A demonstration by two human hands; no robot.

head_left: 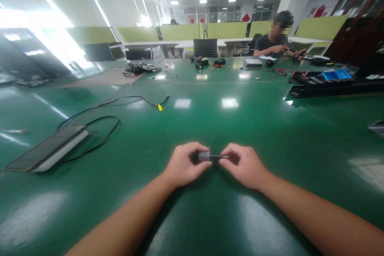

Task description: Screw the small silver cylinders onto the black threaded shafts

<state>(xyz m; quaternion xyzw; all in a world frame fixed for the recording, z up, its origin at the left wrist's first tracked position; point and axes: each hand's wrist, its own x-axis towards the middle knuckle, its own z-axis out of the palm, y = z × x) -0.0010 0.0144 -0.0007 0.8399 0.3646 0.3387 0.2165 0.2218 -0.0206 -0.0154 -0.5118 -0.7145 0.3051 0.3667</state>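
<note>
Between thumb and fingers, my left hand (187,164) grips a short grey cylinder (204,156). A thin dark shaft (215,156) runs from its right end, level with the table. My right hand (244,166) pinches the far end of that shaft. Cylinder and shaft lie in one line; whether they are one piece or two, I cannot tell. Both hands are low over the green table (210,124), close to its near side, and the fingers hide parts of what they hold.
At the left lies a flat dark panel (48,146) with a black cable (115,128) and yellow tag (160,107). Electronic parts (139,68) lie farther back. A black tray (333,86) stands at right. A person (271,44) sits across the table, hands on a small object.
</note>
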